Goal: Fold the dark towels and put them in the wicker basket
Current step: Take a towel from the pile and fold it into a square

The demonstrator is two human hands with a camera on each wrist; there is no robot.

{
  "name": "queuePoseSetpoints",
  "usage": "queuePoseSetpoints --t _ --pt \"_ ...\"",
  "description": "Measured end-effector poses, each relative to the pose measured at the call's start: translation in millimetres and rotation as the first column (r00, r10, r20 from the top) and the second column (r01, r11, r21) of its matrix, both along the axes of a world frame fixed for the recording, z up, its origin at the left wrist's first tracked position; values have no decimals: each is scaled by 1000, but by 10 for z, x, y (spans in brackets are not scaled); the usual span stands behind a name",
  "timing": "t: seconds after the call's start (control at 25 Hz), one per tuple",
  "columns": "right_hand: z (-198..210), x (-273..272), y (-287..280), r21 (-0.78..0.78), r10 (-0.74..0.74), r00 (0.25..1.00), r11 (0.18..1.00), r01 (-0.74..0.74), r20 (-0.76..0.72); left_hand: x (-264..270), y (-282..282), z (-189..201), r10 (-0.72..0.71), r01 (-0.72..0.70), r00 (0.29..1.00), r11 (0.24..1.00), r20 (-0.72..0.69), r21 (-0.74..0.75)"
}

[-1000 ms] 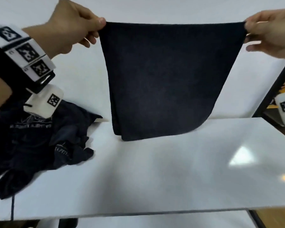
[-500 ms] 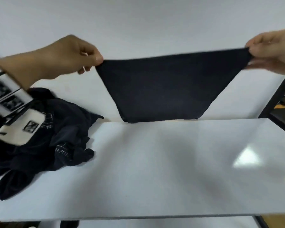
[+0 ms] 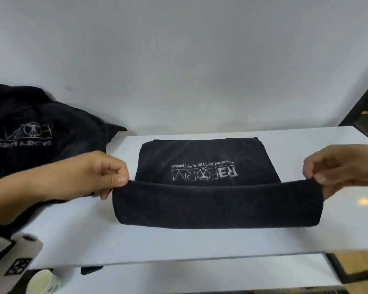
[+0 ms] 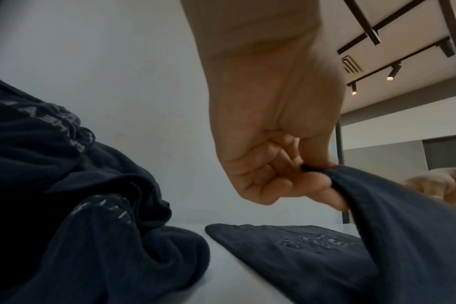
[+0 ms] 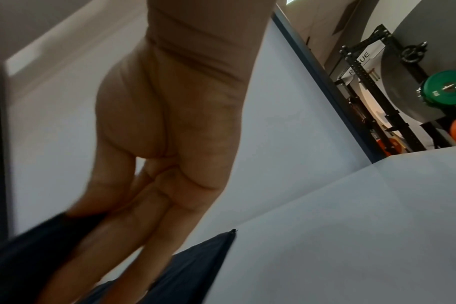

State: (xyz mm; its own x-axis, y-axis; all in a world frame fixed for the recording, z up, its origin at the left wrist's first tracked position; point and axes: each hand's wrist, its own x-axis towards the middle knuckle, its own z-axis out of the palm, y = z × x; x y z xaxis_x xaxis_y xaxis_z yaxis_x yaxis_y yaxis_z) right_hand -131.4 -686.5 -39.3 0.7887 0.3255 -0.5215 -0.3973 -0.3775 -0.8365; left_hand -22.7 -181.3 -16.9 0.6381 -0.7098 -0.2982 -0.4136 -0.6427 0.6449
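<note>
The dark towel (image 3: 208,187), hung in the air a second ago, has been laid on the tabletop (image 3: 200,240). Its near edge is pinched by the left hand (image 3: 98,177) and right hand (image 3: 340,166). If one corner is released early, a skewed fold is likely.

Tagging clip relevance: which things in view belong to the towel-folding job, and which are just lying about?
Job:
- dark towel, pinched by left hand and right hand
- pile of unfolded dark towels
- white table

Lying about:
- white cup below the table's edge
- weight rack

No wicker basket shows.
</note>
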Motion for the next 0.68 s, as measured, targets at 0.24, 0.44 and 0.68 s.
queuePoseSetpoints --t 0.24,0.44,0.68 --pt "130 652 166 -245 -374 893 868 433 251 864 -642 10 271 -294 894 956 357 10" --pt "-145 1059 252 -364 -386 839 772 521 384 1313 -912 -257 264 -389 837 903 478 182" --pt "-265 791 393 -692 245 814 680 243 526 512 -1175 -417 -54 -178 841 911 538 371"
